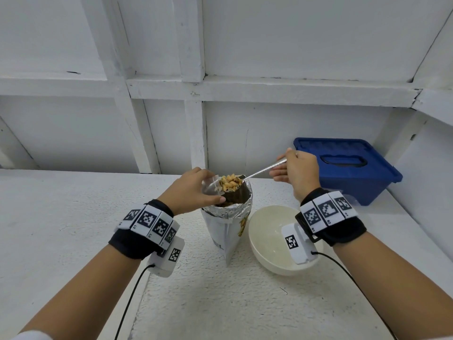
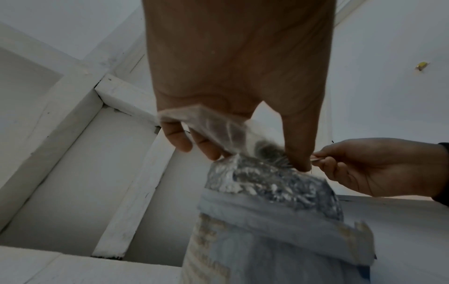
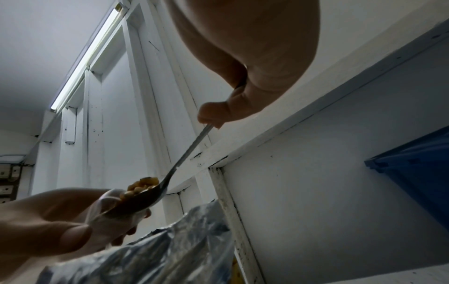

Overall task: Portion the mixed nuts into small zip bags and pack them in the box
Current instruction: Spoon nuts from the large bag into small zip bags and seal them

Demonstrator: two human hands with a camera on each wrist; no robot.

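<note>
Over the foil pouch (image 1: 229, 217), left hand (image 1: 193, 190) pinches zip bag (image 1: 212, 184); right hand (image 1: 297, 171) grips loaded spoon (image 1: 247, 179).

A heaped spoon (image 1: 247, 179) of mixed nuts (image 1: 230, 183) hovers at the small clear zip bag's (image 1: 212, 184) mouth, above the open foil pouch (image 1: 228, 217).

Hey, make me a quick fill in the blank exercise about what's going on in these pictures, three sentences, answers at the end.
1. The right hand holds a spoon loaded with ____.
2. The left hand holds a small clear zip bag open above the foil-lined ____.
3. The box with its lid on, at the back right of the table, is coloured ____.

Missing words: nuts; nut bag; blue
</note>
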